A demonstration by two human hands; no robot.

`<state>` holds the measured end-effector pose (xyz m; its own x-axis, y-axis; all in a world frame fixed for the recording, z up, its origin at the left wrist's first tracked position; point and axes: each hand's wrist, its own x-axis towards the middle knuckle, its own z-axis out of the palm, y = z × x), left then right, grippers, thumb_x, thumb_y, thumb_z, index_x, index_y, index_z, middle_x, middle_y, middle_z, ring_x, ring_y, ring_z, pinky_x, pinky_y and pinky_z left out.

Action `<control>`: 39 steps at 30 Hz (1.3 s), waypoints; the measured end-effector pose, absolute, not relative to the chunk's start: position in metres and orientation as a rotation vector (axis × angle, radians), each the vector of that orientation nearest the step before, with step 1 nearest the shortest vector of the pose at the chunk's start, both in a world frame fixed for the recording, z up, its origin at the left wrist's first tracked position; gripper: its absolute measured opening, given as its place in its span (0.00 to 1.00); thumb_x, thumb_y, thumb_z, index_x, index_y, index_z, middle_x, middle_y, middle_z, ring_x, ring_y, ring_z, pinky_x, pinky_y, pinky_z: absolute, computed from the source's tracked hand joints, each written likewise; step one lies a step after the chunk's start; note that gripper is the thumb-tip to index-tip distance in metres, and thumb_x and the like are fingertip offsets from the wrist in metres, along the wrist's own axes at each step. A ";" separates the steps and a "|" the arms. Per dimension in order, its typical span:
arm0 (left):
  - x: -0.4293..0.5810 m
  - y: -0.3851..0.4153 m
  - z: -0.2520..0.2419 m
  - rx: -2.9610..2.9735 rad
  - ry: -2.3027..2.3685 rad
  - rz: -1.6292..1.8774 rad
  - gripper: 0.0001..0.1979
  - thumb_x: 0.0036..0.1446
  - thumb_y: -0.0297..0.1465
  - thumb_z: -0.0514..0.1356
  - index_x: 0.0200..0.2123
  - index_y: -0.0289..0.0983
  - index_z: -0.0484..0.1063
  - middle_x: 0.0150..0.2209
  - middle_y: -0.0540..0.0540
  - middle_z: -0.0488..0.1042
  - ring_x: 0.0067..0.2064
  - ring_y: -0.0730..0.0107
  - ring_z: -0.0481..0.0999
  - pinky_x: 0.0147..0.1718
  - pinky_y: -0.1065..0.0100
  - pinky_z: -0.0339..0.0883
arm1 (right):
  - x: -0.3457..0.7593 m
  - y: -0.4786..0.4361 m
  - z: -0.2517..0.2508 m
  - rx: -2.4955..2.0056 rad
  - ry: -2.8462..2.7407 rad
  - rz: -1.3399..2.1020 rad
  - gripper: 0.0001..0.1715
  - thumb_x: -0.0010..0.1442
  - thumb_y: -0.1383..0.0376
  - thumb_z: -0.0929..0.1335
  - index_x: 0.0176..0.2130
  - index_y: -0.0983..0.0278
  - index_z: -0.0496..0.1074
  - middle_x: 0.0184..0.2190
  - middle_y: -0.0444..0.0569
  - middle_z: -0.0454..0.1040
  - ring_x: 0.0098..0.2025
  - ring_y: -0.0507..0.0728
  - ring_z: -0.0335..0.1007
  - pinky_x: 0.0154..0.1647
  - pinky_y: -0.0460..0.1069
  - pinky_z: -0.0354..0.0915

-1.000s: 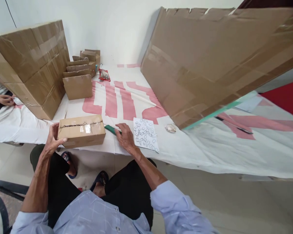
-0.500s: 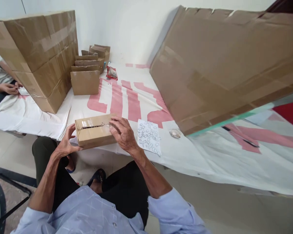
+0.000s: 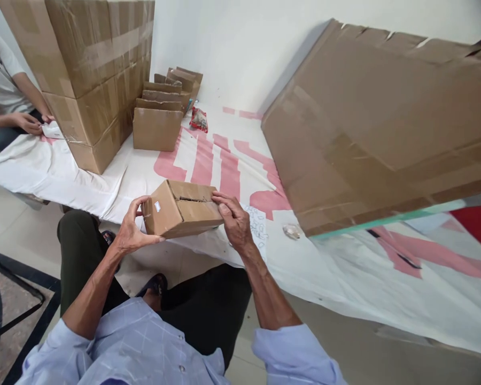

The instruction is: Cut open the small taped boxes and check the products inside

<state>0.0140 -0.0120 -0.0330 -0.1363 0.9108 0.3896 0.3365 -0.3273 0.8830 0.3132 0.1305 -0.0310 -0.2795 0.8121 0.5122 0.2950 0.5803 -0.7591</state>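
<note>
Between my two hands is a small brown cardboard box (image 3: 184, 211), tilted at the table's front edge. A dark gap runs along the seam on its top, and its left end carries a small white label (image 3: 157, 206). My left hand (image 3: 134, 230) grips that left end, thumb below and fingers over the upper edge. On the right end, my right hand (image 3: 234, 219) is closed with its fingers on the top near the seam. Partly behind my right hand lies a white sheet with small drawn shapes (image 3: 260, 230). Just right of it is a small clear plastic packet (image 3: 292, 231).
Large taped cartons (image 3: 92, 80) stand at the left, with several upright cardboard pieces (image 3: 158, 128) beside them. A red packet (image 3: 199, 120) lies behind. A big cardboard panel (image 3: 377, 128) leans at the right, near a pen (image 3: 409, 260). Another person's hands (image 3: 30, 123) hold something white.
Both hands have turned the box, so its labelled left end now faces me more. It sits further right in view and partly covers the sheet's side with my right hand. The view has shifted.
</note>
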 end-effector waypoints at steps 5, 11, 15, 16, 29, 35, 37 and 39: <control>0.020 -0.017 -0.018 1.718 1.418 1.479 0.51 0.44 0.48 0.83 0.68 0.44 0.68 0.71 0.33 0.68 0.72 0.38 0.70 0.62 0.47 0.74 | 0.317 0.123 -0.017 -0.957 -1.838 0.653 0.24 0.74 0.46 0.65 0.48 0.59 0.83 0.55 0.56 0.84 0.60 0.66 0.79 0.65 0.66 0.73; 0.034 -0.017 -0.001 1.867 1.499 1.463 0.51 0.45 0.48 0.83 0.69 0.43 0.67 0.69 0.32 0.70 0.69 0.39 0.73 0.60 0.47 0.75 | 0.300 0.093 0.067 -0.804 -1.949 0.204 0.16 0.77 0.56 0.66 0.51 0.56 0.83 0.51 0.54 0.83 0.57 0.67 0.78 0.63 0.67 0.72; 0.049 -0.012 0.005 1.963 1.547 1.492 0.51 0.45 0.44 0.83 0.68 0.41 0.66 0.68 0.32 0.70 0.68 0.39 0.73 0.61 0.43 0.74 | 0.268 0.072 0.110 -0.566 -2.247 -0.057 0.14 0.75 0.66 0.66 0.50 0.58 0.83 0.50 0.53 0.82 0.56 0.65 0.75 0.61 0.64 0.72; 0.052 -0.012 0.006 1.975 1.557 1.505 0.51 0.44 0.43 0.83 0.68 0.40 0.66 0.68 0.31 0.70 0.68 0.39 0.73 0.62 0.42 0.73 | 0.260 0.070 0.114 -0.528 -2.331 -0.120 0.14 0.75 0.68 0.66 0.49 0.59 0.83 0.50 0.54 0.82 0.56 0.65 0.74 0.60 0.62 0.72; 0.072 -0.009 0.014 1.987 1.614 1.511 0.54 0.39 0.38 0.84 0.68 0.41 0.66 0.68 0.32 0.71 0.69 0.37 0.71 0.68 0.38 0.68 | 0.240 0.088 0.108 -0.462 -2.686 -0.569 0.11 0.71 0.72 0.69 0.41 0.63 0.83 0.44 0.56 0.79 0.50 0.65 0.65 0.52 0.58 0.62; 0.074 -0.010 0.017 1.960 1.638 1.481 0.53 0.40 0.37 0.83 0.68 0.41 0.66 0.68 0.32 0.71 0.70 0.37 0.71 0.68 0.38 0.68 | 0.242 0.090 0.107 -0.426 -2.689 -0.562 0.11 0.71 0.73 0.69 0.40 0.63 0.83 0.44 0.55 0.79 0.50 0.64 0.65 0.53 0.58 0.61; 0.075 -0.010 0.018 1.947 1.649 1.467 0.53 0.40 0.37 0.83 0.67 0.41 0.66 0.68 0.32 0.71 0.70 0.36 0.70 0.68 0.37 0.67 | 0.243 0.092 0.108 -0.415 -2.699 -0.553 0.11 0.71 0.72 0.69 0.40 0.63 0.83 0.44 0.54 0.80 0.49 0.64 0.66 0.53 0.58 0.61; 0.075 -0.010 0.019 1.940 1.654 1.460 0.52 0.39 0.37 0.83 0.67 0.41 0.66 0.68 0.32 0.71 0.70 0.36 0.70 0.68 0.37 0.67 | 0.243 0.093 0.110 -0.418 -2.718 -0.530 0.11 0.72 0.72 0.69 0.40 0.63 0.83 0.45 0.54 0.81 0.50 0.64 0.66 0.53 0.58 0.61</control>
<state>0.0746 -0.0096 0.0186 -0.1164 0.8363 0.5358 0.6352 -0.3520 0.6875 0.2434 0.0932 0.1101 -0.8993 0.2181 0.3792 0.3445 0.8873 0.3066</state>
